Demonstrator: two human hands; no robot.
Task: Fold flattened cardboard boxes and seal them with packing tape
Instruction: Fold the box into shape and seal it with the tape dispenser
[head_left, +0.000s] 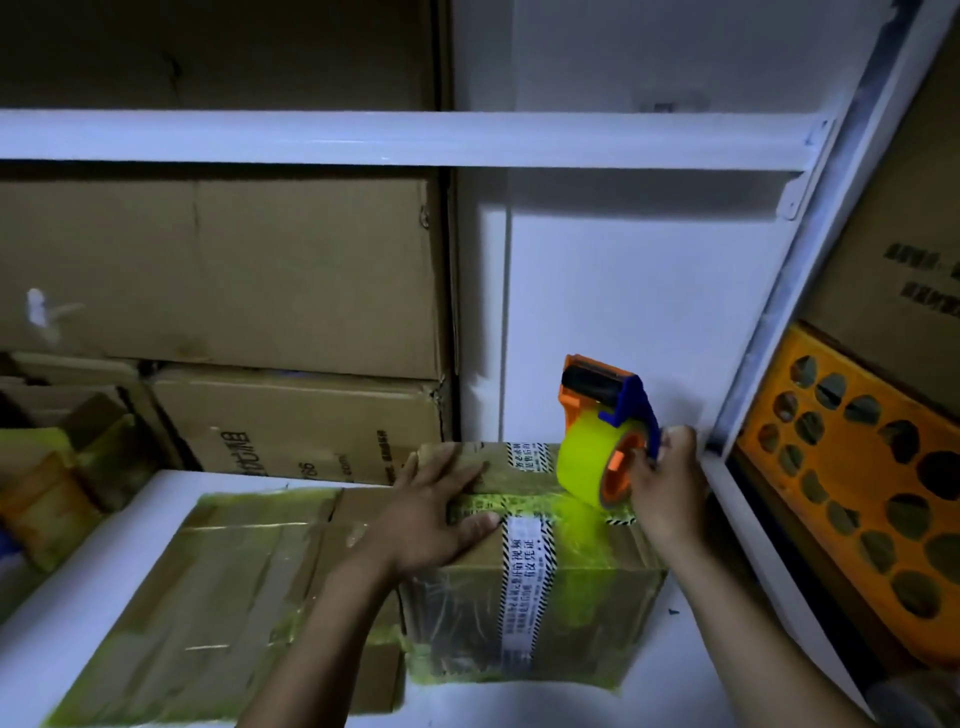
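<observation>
A folded cardboard box (524, 618) stands on the white table, with a white printed strip of old tape down its front. My left hand (436, 504) lies flat on its top, fingers straight, pressing on the flaps. My right hand (667, 483) grips the blue handle of an orange tape dispenser (602, 415) carrying a yellow-green tape roll (584, 465). The roll sits at the box top's right end, and a stretch of yellow tape lies along the top seam between the roll and my left hand.
A flattened taped box (218, 597) lies on the white table (78, 597) left of the folded one. Stacked cartons (234, 280) fill the white shelf behind. An orange perforated crate (857, 488) stands at right beyond a white shelf post (810, 270).
</observation>
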